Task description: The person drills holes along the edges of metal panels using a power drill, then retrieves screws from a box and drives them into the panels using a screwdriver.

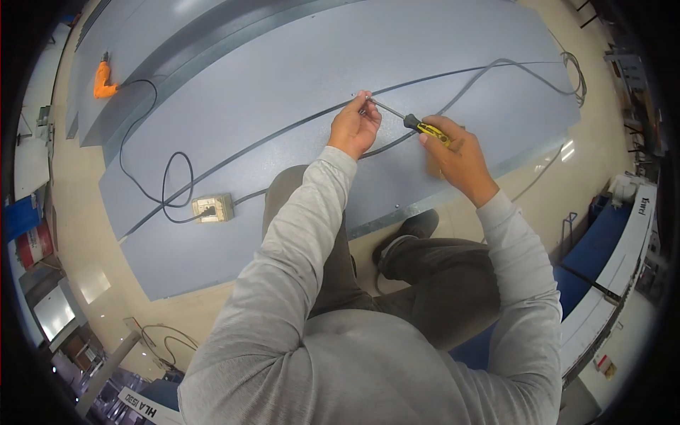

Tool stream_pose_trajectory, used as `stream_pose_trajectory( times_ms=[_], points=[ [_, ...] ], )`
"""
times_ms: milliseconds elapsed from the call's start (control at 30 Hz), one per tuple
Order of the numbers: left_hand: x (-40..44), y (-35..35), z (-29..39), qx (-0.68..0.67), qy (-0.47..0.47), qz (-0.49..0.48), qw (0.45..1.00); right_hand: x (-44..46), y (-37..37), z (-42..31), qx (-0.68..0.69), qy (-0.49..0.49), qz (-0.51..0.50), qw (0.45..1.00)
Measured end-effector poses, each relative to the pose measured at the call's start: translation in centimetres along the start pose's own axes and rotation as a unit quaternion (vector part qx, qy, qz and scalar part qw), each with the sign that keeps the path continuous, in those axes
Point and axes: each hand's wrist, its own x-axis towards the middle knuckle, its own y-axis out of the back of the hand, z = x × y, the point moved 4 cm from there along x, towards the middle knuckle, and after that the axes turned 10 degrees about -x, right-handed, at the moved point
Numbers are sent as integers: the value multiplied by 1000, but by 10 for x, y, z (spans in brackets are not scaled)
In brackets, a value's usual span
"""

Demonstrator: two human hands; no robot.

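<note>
My right hand (pixel 457 152) is wrapped round the yellow and black handle of a screwdriver (pixel 431 132). Its thin shaft points up and left, toward my left hand (pixel 356 125). The left fingers are pinched together at the shaft's tip; whatever small piece they hold there is too small to make out. Both hands are above a large grey sheet panel (pixel 283 170), close to the long dark seam (pixel 280 126) that runs across it. A grey cable (pixel 386 147) passes beneath the hands.
A socket box (pixel 212 208) with a plug in it rests on the panel at left. Its cord leads to an orange power drill (pixel 104 81) at the far left. More cable lies coiled (pixel 577 78) at the right end. My shoe (pixel 418 227) is by the panel's near edge.
</note>
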Motion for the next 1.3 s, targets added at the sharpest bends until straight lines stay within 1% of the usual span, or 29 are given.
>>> stream_pose_trajectory(
  times_ms=[100,200,300,400,533,633,700,767,967,1067,1300],
  points=[
    [2,1,0,4,-3,-1,1000,0,1,-8,-26,-2,-13,1000],
    [5,8,-5,2,-1,20,1000,-1,-1,-10,-110,140,25,984],
    [12,16,-12,-24,2,27,999,-1,-6,-12,-138,149,33,979],
    [21,31,-24,-35,3,56,998,8,-16,-1,-128,182,12,975],
    [45,58,-35,-26,1,121,992,17,-40,15,-179,174,-39,968],
    [60,66,-28,-27,-11,131,991,27,-61,18,-217,173,-61,959],
    [62,68,-23,-4,-25,137,990,31,-73,18,-228,163,-70,958],
    [60,64,-18,4,-41,139,989,36,-80,16,-227,174,-73,955],
    [59,57,-13,-2,-42,147,988,50,-83,5,-242,177,-87,950],
    [63,61,-13,-29,-40,135,990,56,-85,1,-247,180,-95,948],
    [64,61,-13,-20,-39,136,990,71,-85,-5,-261,177,-112,942]
  ],
)
